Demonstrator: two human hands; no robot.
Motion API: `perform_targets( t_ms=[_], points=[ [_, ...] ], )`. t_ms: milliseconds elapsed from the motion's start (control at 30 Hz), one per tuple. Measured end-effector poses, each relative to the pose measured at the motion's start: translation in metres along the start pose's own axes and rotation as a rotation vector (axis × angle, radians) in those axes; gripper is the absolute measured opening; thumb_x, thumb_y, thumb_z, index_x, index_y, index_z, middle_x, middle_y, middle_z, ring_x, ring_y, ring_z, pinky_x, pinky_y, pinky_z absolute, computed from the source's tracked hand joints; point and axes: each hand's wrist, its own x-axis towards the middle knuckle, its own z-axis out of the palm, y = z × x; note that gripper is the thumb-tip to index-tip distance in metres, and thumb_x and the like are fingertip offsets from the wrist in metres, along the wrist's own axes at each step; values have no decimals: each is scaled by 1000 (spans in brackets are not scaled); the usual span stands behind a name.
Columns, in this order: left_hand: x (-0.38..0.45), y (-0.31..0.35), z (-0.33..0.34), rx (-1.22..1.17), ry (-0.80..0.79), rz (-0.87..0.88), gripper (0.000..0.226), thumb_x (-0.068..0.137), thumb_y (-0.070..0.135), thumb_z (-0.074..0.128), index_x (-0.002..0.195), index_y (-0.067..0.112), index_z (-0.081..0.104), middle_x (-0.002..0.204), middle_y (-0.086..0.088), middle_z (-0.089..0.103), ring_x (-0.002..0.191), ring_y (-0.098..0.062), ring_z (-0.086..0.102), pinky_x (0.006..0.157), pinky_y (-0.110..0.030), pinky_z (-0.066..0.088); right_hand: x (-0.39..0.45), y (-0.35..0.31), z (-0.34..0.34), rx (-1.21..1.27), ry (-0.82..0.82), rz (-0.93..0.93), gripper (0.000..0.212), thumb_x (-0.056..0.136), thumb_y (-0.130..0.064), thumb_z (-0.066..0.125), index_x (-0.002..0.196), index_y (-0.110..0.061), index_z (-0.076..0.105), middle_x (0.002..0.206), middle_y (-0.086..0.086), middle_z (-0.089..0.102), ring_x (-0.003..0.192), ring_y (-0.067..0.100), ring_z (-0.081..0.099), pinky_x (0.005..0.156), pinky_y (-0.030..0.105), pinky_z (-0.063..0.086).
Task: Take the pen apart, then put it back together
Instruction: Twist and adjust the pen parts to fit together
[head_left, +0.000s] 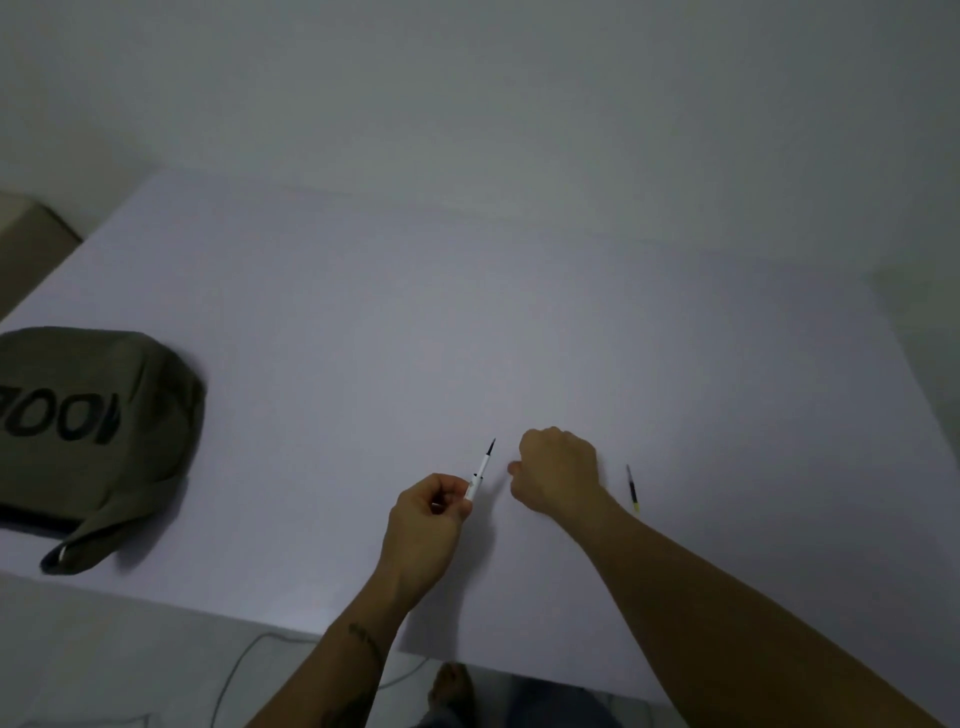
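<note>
Head view: a white table seen from above.
Left hand: fingers closed round the lower end of the white pen body, dark tip pointing up and away.
Right hand: knuckles up, curled just beside the pen (whether it holds anything cannot be told).
Refill: flat on the table, right of that hand.
Bag: olive, far left.

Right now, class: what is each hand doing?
Left hand: closed on the white pen barrel, tip pointing up and away.
Right hand: curled over the table; whether it holds anything cannot be told.
</note>
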Motion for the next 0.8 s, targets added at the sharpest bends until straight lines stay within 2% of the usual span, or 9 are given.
perform_targets(
  t_ms=[100, 200, 267, 333, 400, 500, 633, 800],
  points=[
    [0, -5, -5, -5, 9, -22, 10, 90, 10, 62, 88, 16, 69, 80, 2, 65, 73, -14, 58, 61, -21, 46, 4, -6, 5, -47, -33, 43, 22, 88, -35, 59, 99, -17, 65, 102, 6, 68, 95, 28, 66, 71, 32, 41],
    [0, -8, -8, -7, 11, -30, 10, 89, 9, 63, 87, 16, 70, 79, 1, 65, 72, -14, 58, 62, -22, 46, 5, -10, 6, -23, -50, 57, 9, 82, -25, 60, 87, -18, 59, 98, 6, 68, 92, 27, 66, 72, 31, 44],
    [0, -11, -9, -4, 10, -32, 11, 89, 10, 63, 87, 17, 70, 80, 2, 66, 72, -14, 58, 62, -23, 47, 4, -10, 3, 56, -60, 72, 9, 81, -24, 59, 80, -17, 54, 93, 6, 68, 86, 27, 66, 67, 30, 45],
    [1, -12, -9, 0, 5, -28, 11, 89, 10, 63, 86, 18, 70, 80, 2, 66, 73, -15, 58, 63, -24, 47, 5, -8, -2, 244, -53, 129, 16, 83, -27, 58, 78, -13, 55, 88, 8, 67, 81, 29, 66, 63, 30, 45],
    [2, -12, -8, 3, 1, -23, 11, 89, 10, 63, 86, 18, 70, 80, 1, 66, 74, -16, 59, 63, -25, 48, 5, -4, -14, 531, -19, 197, 22, 84, -26, 59, 74, -7, 64, 78, 8, 69, 70, 28, 66, 58, 30, 48],
    [4, -6, -2, 0, -16, -5, 12, 91, 11, 61, 86, 18, 70, 83, 0, 66, 77, -19, 59, 65, -26, 49, 0, 3, -39, 883, 67, 238, 19, 82, -22, 61, 70, -15, 73, 70, -3, 74, 58, 16, 65, 52, 25, 49],
    [4, 5, 10, -7, -42, 27, 11, 91, 10, 61, 88, 17, 70, 83, -2, 66, 77, -20, 59, 67, -28, 51, -10, 11, -64, 1119, 146, 249, 12, 82, -20, 64, 78, -20, 75, 75, -3, 77, 75, 19, 72, 71, 35, 59],
    [4, 15, 21, 13, -76, 73, 11, 91, 11, 61, 88, 18, 69, 81, -1, 66, 74, -19, 59, 65, -27, 50, -21, 20, -73, 1119, 141, 283, 12, 83, -18, 64, 79, -18, 75, 80, 1, 77, 81, 24, 72, 79, 41, 61]
  ],
)
